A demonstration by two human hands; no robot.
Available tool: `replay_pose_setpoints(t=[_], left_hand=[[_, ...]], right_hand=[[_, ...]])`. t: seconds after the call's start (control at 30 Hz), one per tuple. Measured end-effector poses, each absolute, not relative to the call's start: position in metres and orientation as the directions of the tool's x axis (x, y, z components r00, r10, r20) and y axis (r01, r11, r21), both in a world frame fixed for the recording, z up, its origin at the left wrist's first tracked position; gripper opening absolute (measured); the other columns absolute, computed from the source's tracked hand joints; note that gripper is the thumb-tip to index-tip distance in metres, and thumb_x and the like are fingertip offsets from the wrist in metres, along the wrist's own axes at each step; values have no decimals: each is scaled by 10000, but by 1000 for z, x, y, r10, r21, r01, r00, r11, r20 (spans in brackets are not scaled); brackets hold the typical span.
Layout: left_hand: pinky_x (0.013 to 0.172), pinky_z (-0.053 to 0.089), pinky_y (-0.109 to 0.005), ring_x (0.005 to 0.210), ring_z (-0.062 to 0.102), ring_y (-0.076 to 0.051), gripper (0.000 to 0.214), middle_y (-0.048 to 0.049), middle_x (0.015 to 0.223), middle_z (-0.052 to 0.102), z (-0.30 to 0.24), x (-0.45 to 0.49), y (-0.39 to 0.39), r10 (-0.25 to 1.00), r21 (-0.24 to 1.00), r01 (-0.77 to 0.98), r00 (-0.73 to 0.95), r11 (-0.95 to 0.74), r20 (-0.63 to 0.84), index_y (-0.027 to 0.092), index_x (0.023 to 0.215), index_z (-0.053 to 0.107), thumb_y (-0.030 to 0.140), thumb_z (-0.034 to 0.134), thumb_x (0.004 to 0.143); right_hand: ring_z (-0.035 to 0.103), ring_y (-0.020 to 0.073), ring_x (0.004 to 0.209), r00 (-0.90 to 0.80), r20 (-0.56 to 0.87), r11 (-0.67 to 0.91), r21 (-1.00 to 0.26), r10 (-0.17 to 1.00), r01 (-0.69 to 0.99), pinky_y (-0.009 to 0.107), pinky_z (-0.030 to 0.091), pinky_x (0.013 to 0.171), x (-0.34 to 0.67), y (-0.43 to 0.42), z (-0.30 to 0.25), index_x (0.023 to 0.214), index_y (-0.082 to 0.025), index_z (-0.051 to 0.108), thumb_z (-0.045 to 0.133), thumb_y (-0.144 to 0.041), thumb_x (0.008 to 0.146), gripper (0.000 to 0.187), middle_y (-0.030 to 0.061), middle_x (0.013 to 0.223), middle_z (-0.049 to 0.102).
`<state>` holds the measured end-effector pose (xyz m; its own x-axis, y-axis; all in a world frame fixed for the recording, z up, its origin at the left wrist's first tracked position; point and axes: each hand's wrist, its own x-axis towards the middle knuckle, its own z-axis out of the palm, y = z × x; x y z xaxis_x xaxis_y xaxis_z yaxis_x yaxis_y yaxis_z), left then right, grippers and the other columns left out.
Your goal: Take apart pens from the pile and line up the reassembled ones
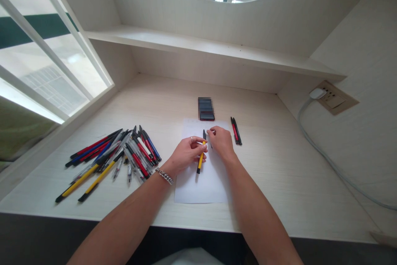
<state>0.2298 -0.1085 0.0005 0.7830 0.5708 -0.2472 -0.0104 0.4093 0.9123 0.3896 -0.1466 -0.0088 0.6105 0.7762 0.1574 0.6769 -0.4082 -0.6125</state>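
Observation:
My left hand, wearing a ring and a chain bracelet, is closed around a yellow pen with black ends. It holds the pen tilted over a sheet of white paper. Close beside the pen's upper end, my right hand is closed in a pinch. A small dark sliver shows under its fingers, too small to name. Beyond the hands, a dark phone-like object, partly pixelated, lies at the paper's top edge.
Several pens lie heaped on the left, among them a yellow pen and a red pen. To the right, two red and black pens lie side by side. A shelf runs along the back; a charger cable hangs at right.

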Motion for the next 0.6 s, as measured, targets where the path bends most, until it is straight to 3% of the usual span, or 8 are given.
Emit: replay_pose_setpoints(t=[0.1, 0.23, 0.37, 0.6], left_hand=[[653, 573, -352, 621, 656, -149, 384, -80, 805, 669, 4, 229, -108, 573, 897, -8, 772, 443, -276, 129, 1034, 577, 313, 752, 746], [656, 575, -355, 620, 662, -154, 452, -84, 822, 686, 6, 229, -107, 576, 877, -49, 772, 477, -270, 144, 1143, 517, 292, 732, 773], [617, 571, -315, 595, 657, -147, 438, -81, 796, 687, 6, 229, -105, 581, 852, -83, 765, 517, -278, 137, 1156, 470, 265, 699, 806], [511, 540, -239, 538, 629, -126, 283, -69, 734, 671, 7, 232, -104, 594, 821, -61, 721, 568, -358, 136, 1072, 462, 214, 623, 852]], right_hand=[[619, 174, 698, 641, 148, -290, -800, 753, 525, 288, 441, 681, 386, -150, -4, 830, -197, 688, 513, -409, 844, 275, 49, 788, 709], [561, 129, 524, 509, -79, -179, -972, 857, 150, 256, 428, 527, 378, -155, 0, 766, -183, 627, 565, -454, 798, 279, 15, 679, 655], [537, 111, 513, 370, -185, -164, -982, 910, -88, 228, 405, 499, 370, -158, 2, 784, -169, 636, 629, -440, 756, 272, -14, 589, 581], [513, 103, 515, 303, -238, -181, -962, 923, -203, 224, 404, 510, 368, -160, 6, 785, -152, 659, 690, -433, 704, 295, -13, 539, 577]])
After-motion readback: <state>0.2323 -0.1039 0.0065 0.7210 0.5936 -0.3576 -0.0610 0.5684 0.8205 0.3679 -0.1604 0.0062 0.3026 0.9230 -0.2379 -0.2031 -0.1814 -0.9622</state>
